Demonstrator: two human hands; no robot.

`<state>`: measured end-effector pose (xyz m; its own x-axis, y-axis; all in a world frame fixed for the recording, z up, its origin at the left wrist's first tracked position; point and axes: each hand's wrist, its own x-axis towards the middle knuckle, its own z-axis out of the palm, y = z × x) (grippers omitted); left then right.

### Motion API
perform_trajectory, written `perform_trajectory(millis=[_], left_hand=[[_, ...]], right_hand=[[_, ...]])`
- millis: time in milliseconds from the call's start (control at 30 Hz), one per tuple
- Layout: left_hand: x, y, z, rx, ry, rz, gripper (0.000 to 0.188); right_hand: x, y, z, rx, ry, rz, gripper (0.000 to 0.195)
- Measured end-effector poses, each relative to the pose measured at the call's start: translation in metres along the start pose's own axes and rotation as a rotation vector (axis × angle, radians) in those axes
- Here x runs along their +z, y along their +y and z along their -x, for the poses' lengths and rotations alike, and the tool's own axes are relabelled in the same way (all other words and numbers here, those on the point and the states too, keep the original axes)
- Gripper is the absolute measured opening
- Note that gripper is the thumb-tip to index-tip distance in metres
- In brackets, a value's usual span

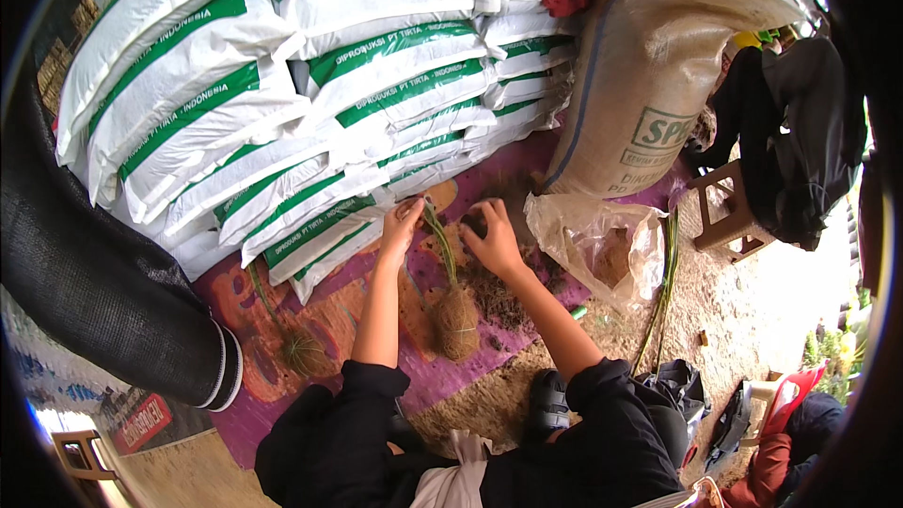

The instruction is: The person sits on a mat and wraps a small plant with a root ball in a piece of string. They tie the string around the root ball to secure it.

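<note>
Near the middle, my left hand (402, 226) is closed around the top end of a bundle of long green plant stems (443, 243). The stems run down to a brown fibre-wrapped root ball (457, 324), tied with thin string, which lies on a purple and orange mat (437, 384). To the right of the stems is my right hand (494, 236), fingers curved over dark soil or loose fibre; whether it grips any is unclear. A second fibre root ball (305, 353) with green stems (262, 293) lies to the left of my left forearm.
Stacked white and green sacks (402, 49) stand beyond the mat. A tall tan woven sack (635, 85) is at the right, an open clear plastic bag (600, 247) before it. Dark roots and soil (504, 303) lie on the mat. A black roll (106, 261) is at left; another person's red sleeve (762, 473) shows lower right.
</note>
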<state>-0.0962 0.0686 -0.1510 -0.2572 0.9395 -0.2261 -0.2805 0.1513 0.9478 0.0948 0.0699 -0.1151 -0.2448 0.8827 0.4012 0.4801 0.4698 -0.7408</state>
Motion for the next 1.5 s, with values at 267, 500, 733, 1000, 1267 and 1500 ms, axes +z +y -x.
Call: perform_trajectory(millis=[267,500,733,1000,1267,1500], left_hand=[[0.053,0.086,0.043,0.289,-0.251,0.133,0.02],[0.075,0.098,0.069,0.504,-0.281,-0.009,0.015],[0.069,0.095,0.071,0.483,-0.214,0.005,0.02],[0.051,0.101,0.069,0.088,-0.176,0.756,0.013],[0.037,0.103,0.065,0.051,-0.308,0.874,0.011],[0.028,0.108,0.064,0.102,-0.157,0.915,0.012]], right_hand=[[-0.056,-0.071,-0.045,0.019,-0.002,-0.485,0.019],[-0.086,-0.092,-0.047,-0.092,-0.036,-0.298,0.015],[-0.089,-0.084,-0.048,-0.007,-0.009,-0.538,0.011],[-0.106,-0.062,-0.055,0.373,-0.067,-1.227,0.01],[-0.115,-0.047,-0.056,0.283,-0.046,-1.414,0.006],[-0.133,-0.047,-0.056,0.233,-0.017,-1.422,0.004]])
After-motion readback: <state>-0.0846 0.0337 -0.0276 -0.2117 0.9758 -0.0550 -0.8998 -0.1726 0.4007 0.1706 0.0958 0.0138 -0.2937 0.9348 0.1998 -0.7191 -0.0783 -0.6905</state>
